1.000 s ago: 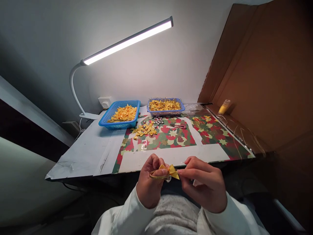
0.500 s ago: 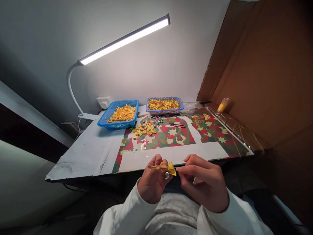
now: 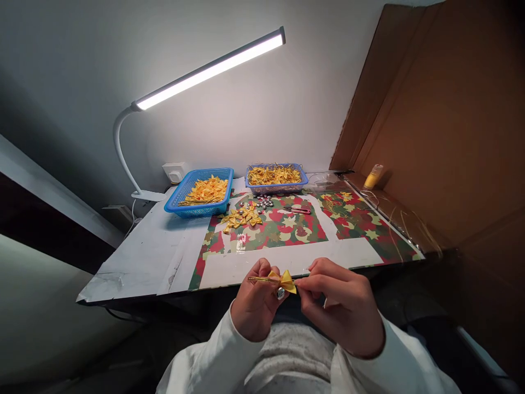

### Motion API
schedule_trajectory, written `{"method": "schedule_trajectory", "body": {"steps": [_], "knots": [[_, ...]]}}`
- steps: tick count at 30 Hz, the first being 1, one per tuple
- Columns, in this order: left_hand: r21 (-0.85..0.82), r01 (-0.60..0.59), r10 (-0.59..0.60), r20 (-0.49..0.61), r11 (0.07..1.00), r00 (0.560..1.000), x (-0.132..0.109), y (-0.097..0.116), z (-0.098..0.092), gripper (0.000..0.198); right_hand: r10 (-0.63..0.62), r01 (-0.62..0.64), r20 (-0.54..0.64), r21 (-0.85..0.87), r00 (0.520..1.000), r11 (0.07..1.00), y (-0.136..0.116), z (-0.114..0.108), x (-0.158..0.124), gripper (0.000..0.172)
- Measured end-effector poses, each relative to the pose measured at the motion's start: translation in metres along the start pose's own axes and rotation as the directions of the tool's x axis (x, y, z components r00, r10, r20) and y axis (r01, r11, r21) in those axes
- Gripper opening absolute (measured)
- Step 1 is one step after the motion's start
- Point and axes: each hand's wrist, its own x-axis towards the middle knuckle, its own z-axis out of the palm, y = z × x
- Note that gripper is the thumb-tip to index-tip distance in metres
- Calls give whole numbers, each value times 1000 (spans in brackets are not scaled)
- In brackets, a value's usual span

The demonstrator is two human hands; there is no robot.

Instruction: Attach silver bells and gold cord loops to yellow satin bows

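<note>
Just off the table's front edge, my left hand (image 3: pixel 256 306) pinches a yellow ribbon bow (image 3: pixel 286 282) with gold ties sticking out to the left. A shiny silver bell (image 3: pixel 280 294) hangs directly below the bow, against the left fingers. My right hand (image 3: pixel 342 306) is closed at the bow's right side, thumb and forefinger pinching a thin end there. On the patterned sheet lie a loose pile of yellow bows (image 3: pixel 241 217), several silver bells (image 3: pixel 266 202) and small pink-handled snips (image 3: pixel 298 210).
A blue basket (image 3: pixel 172 203) of yellow bows stands at the back left, and a purple-blue basket (image 3: pixel 277 189) of bows with gold ties at the back middle. A lamp (image 3: pixel 213 68) arches overhead. A yellow-filled bottle (image 3: pixel 373 177) and cardboard are at the right.
Both hands keep their pinch on the bow, with only a slight shift. The bow has tilted a little, and the view has moved very slightly.
</note>
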Motion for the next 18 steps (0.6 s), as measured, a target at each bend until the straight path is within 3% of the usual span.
{"method": "schedule_trajectory", "body": {"steps": [18], "knots": [[-49, 149, -149, -1, 988, 989, -4, 2, -4, 31, -39, 41, 59, -24, 997, 999, -1, -5, 3, 16]]}}
